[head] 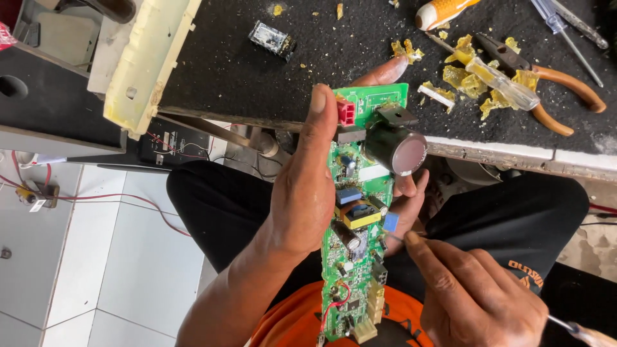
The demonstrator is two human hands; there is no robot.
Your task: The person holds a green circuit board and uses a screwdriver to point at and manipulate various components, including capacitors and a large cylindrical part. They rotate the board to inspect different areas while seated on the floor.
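My left hand (pixel 307 186) grips a long green circuit board (pixel 358 212), thumb along its left edge and fingers behind it. The board carries a large black cylindrical capacitor (pixel 397 148), a red connector (pixel 346 112), a yellow transformer (pixel 360 215) and a small blue part (pixel 390 221). My right hand (pixel 472 292) holds a thin metal tool (pixel 581 332); its tip touches the board's right edge just below the blue part.
A dark workbench (pixel 257 71) lies ahead, littered with yellow resin chips (pixel 466 77). On it lie orange-handled pliers (pixel 553 83), a clear-handled screwdriver (pixel 501 83), a small relay (pixel 273 40) and a cream plastic casing (pixel 151 58). White floor tiles (pixel 109 257) and red wires (pixel 116 198) are at left.
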